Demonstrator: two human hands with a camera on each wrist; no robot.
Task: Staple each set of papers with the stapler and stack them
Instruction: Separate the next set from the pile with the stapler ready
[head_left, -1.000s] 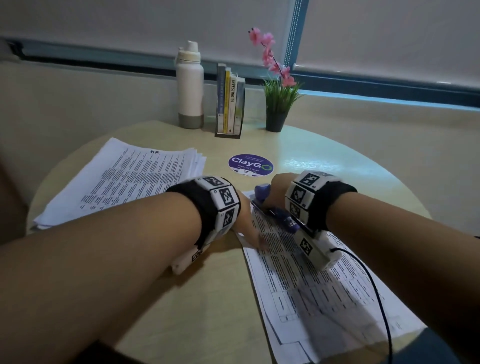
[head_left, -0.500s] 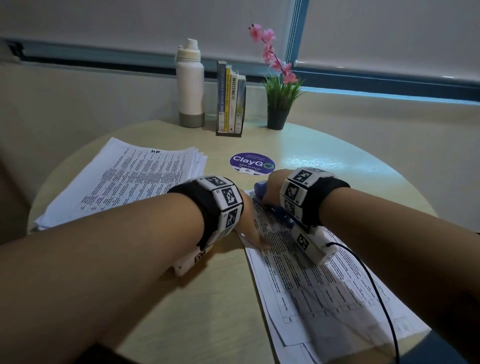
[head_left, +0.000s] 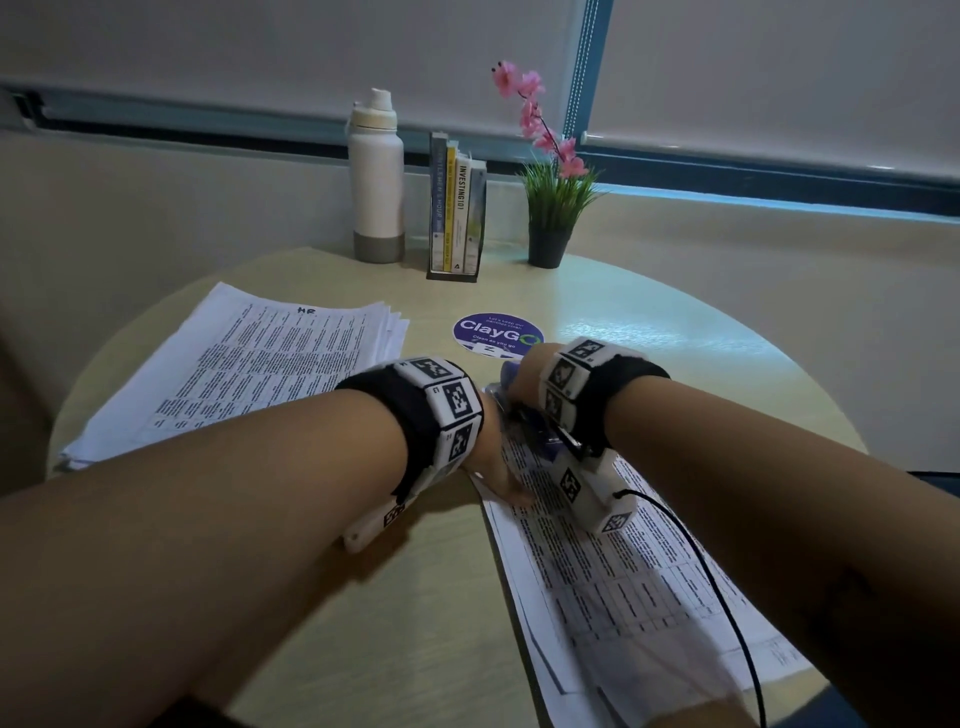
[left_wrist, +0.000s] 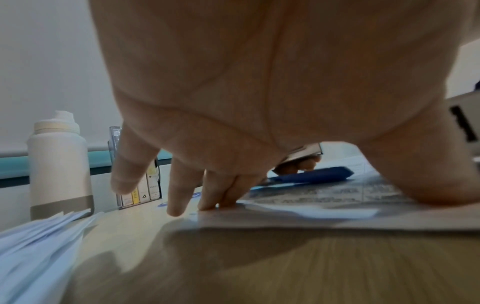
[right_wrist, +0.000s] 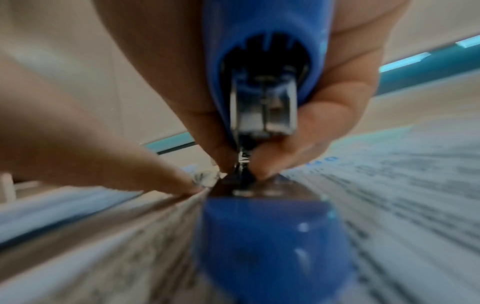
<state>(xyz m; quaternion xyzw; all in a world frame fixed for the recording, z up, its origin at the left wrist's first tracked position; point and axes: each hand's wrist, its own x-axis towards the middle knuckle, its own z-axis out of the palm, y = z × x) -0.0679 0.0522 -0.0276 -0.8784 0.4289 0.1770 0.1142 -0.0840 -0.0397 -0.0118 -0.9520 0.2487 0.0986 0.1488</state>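
Observation:
A set of printed papers (head_left: 628, 577) lies at the front right of the round table (head_left: 415, 623). My left hand (head_left: 506, 486) presses on its top left corner with straight fingers (left_wrist: 221, 197) and the thumb spread out on the sheet (left_wrist: 337, 197). My right hand (head_left: 524, 374) grips the blue stapler (head_left: 545, 447) at that same corner. In the right wrist view the fingers (right_wrist: 337, 107) curl round the stapler's top (right_wrist: 265, 51), and its base (right_wrist: 272, 246) lies on the papers (right_wrist: 402, 185). The stapler (left_wrist: 311, 176) also shows past my left palm.
A thick pile of printed papers (head_left: 249, 364) lies at the left of the table. At the back stand a white bottle (head_left: 376, 182), several books in a holder (head_left: 457, 208) and a potted plant (head_left: 553, 208). A purple round sticker (head_left: 496, 332) marks the middle.
My right hand with the stapler has shifted slightly left and away from me at the paper's corner. My left hand still presses in the same place.

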